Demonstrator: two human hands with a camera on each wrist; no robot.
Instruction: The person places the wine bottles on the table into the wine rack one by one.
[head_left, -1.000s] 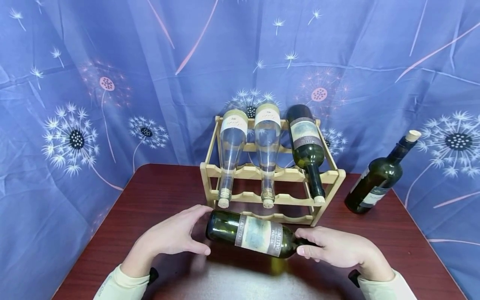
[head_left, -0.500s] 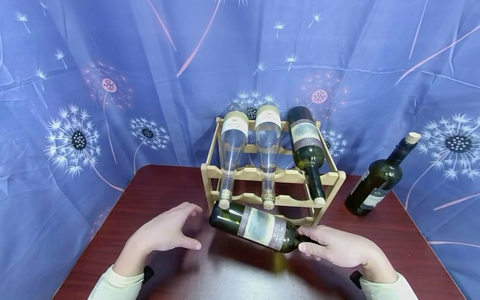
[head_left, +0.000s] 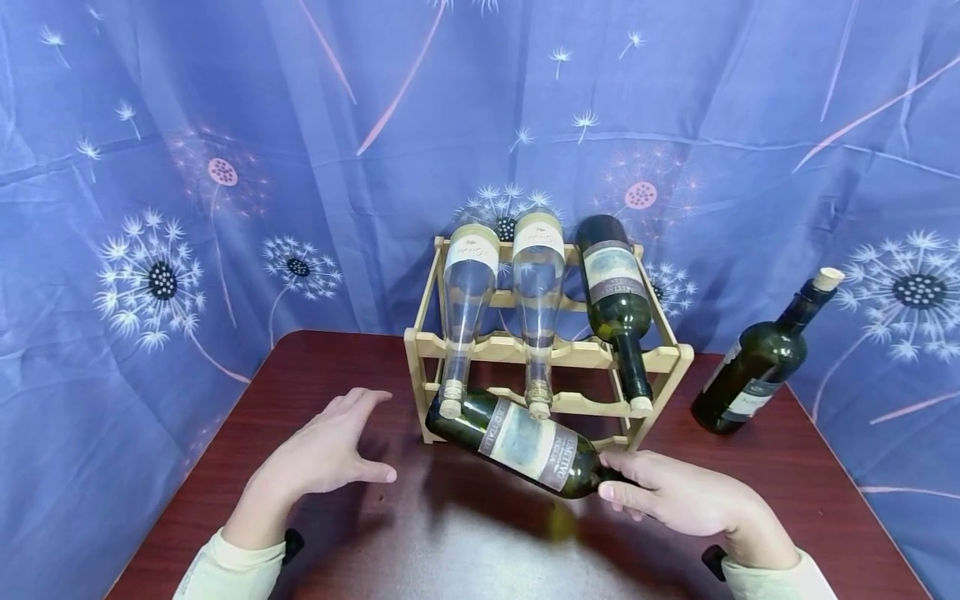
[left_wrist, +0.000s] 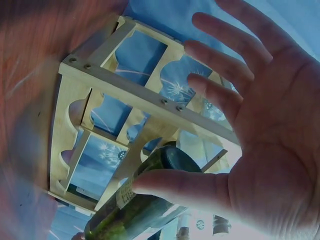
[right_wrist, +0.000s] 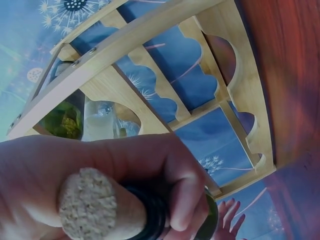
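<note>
My right hand (head_left: 675,493) grips the neck of a dark green wine bottle (head_left: 525,442) with a blue and cream label. The bottle lies tilted in front of the wooden wine rack (head_left: 540,346), its base up at the rack's left front and overlapped by a hanging corked neck in the head view. In the right wrist view the bottle's cork (right_wrist: 89,205) sticks out beside my thumb. My left hand (head_left: 318,454) is off the bottle to its left, fingers spread and holding nothing; in the left wrist view the palm (left_wrist: 280,150) faces the rack.
On the rack's top row lie two clear bottles, one on the left (head_left: 467,300) and one beside it (head_left: 538,308), plus a dark green bottle (head_left: 617,308) on the right. Another corked green bottle (head_left: 753,367) stands upright right of the rack. A blue curtain (head_left: 300,167) hangs behind the table (head_left: 322,367).
My left hand has let go of the bottle's base area and moved left. The base has swung up and back toward the rack, while my right hand stays on the neck.
</note>
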